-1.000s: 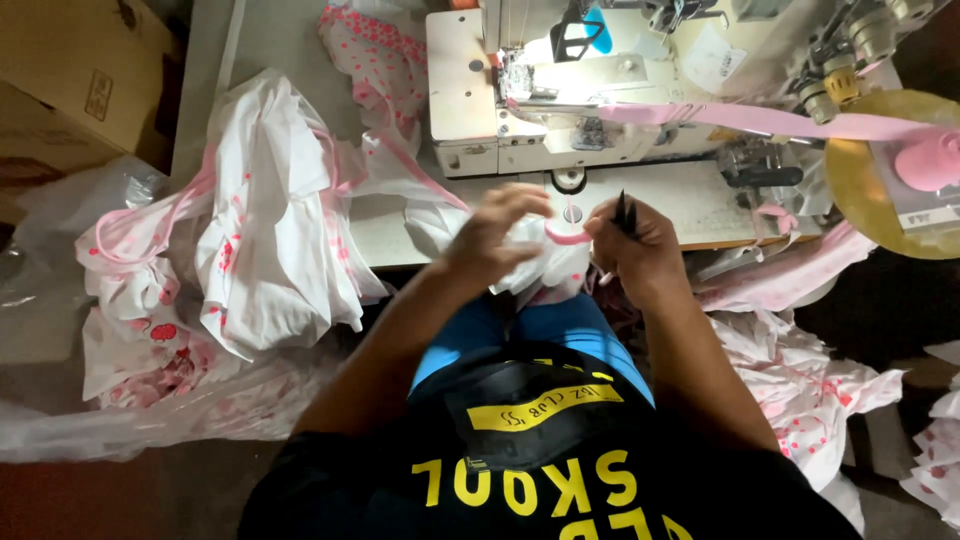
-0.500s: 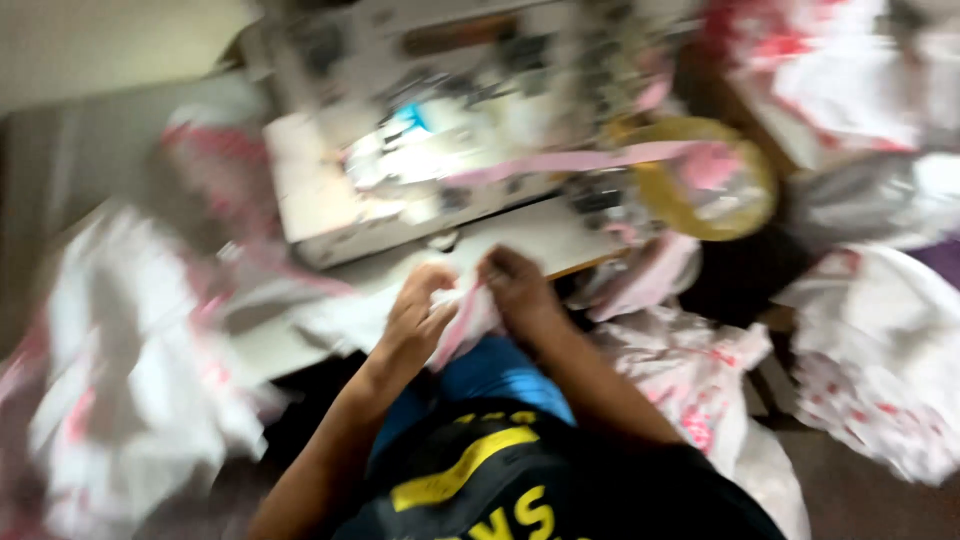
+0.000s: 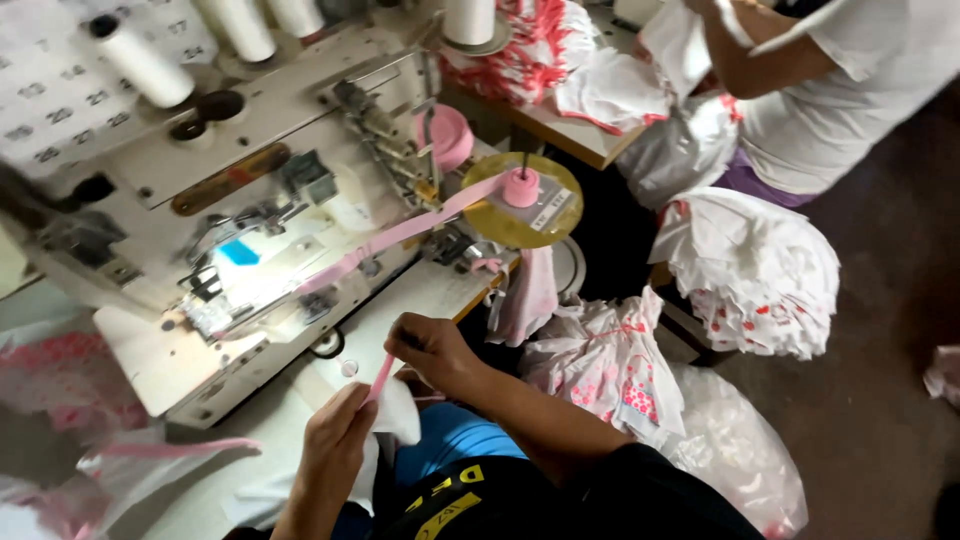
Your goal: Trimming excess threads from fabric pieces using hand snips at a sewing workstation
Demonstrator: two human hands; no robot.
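Note:
My left hand and my right hand pinch a short length of pink binding tape between them, just in front of the sewing machine. A white garment piece hangs under my left hand, over my lap. A longer run of the pink tape stretches from the machine's lit needle area to a pink spool on a yellow disc at the right of the machine.
White thread cones stand on top of the machine. Heaps of white and pink printed garments and a plastic bag lie on the floor at right. Another person in a white shirt works at a table behind.
The camera has swung right and up, away from the garment pile at left. My hands have parted slightly and now stretch the pink tape between them.

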